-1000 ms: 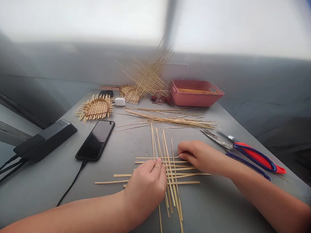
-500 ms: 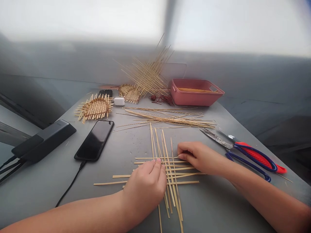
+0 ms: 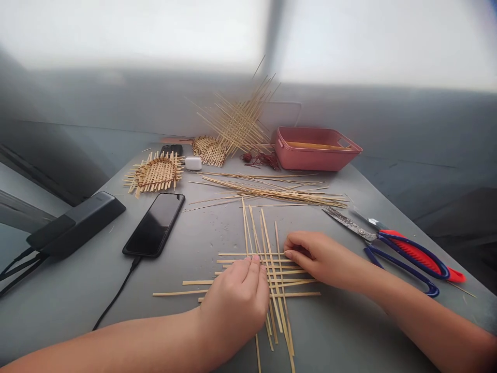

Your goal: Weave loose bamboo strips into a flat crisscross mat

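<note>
On the tabletop (image 3: 186,243), the crossed bamboo strips (image 3: 267,269) lie flat just left of the scissors (image 3: 392,243); the right hand (image 3: 322,259) pinches a crosswise strip's right end, while the left hand (image 3: 236,300) presses its fingers onto the lattice.

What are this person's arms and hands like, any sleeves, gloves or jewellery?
Both forearms are bare right to the picture's edge, with no sleeves in view. The left hand and the right hand wear no gloves, and no rings, watch or bracelets show. The fingernails look short and unpainted.
</note>
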### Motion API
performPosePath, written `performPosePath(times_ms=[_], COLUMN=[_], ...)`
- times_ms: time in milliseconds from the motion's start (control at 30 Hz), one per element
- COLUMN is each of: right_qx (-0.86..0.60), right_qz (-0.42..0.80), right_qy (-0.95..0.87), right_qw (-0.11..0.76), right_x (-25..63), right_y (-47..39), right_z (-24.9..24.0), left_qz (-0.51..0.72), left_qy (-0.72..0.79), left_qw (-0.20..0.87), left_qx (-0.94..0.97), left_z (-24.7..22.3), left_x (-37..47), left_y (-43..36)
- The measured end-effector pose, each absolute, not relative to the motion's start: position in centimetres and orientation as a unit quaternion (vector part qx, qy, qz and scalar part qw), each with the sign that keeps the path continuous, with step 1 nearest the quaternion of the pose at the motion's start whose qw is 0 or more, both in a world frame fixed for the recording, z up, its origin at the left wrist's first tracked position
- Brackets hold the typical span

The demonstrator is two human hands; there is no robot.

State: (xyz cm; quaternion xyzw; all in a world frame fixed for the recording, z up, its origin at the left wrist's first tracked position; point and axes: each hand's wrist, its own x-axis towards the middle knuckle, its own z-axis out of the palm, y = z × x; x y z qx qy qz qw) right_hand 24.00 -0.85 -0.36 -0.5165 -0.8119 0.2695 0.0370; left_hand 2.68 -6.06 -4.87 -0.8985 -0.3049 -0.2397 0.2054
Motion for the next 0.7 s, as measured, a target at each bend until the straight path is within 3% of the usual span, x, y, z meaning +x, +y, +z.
performPosePath(times_ms=[367, 433, 567, 700], right_qx=[-0.516, -0.510, -0.451, -0.353], right_qz=[0.249, 0.211, 0.086, 0.083], right_qy=[-0.817, -0.831, -0.876, -0.916], right_qw=[0.068, 0.067, 0.149, 0.170], right_x=[23.6, 23.5, 22.6, 21.3], right_y=[-1.0, -1.3, -2.6, -3.8], right_z=[-1.1, -1.1, -1.4, -2.3], left_qz=[-0.262, -0.231, -0.116, -0.101], left_qy=[-0.307, -0.310, -0.397, -0.446], left_qw=[0.177, 0.115, -0.128, -0.194], left_qx=[-0.898, -0.915, -0.901, -0.868], left_z=[-4.9, -4.4, -2.8, -1.5], left_x=[2.6, 2.1, 1.2, 0.8], left_y=[-5.8, -5.1, -3.1, -1.8])
